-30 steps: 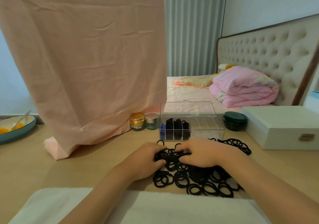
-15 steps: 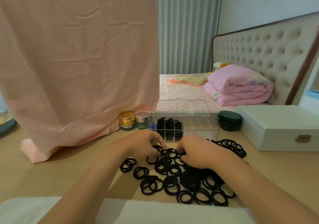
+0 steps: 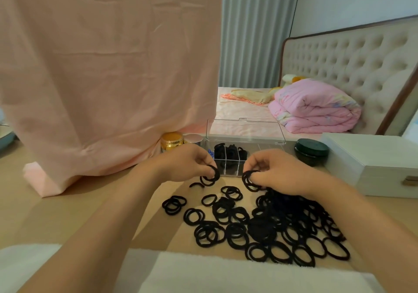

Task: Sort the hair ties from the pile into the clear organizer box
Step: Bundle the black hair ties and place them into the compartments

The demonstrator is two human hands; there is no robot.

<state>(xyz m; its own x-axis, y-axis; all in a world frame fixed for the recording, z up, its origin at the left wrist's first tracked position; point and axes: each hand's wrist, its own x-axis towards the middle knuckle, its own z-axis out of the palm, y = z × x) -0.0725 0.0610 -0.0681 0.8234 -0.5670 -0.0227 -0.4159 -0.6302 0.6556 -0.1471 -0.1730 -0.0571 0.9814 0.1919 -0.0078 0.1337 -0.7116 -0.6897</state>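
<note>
Head view: both hands (image 3: pixel 228 168) pinched on black hair ties (image 3: pixel 209 177), above the pile (image 3: pixel 271 225)

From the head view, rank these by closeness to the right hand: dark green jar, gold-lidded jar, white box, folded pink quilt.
From the right hand:
1. Dark green jar, just behind it to the right.
2. White box, further right on the table.
3. Gold-lidded jar, across to the left, past the left hand.
4. Folded pink quilt, on the bed behind.
</note>
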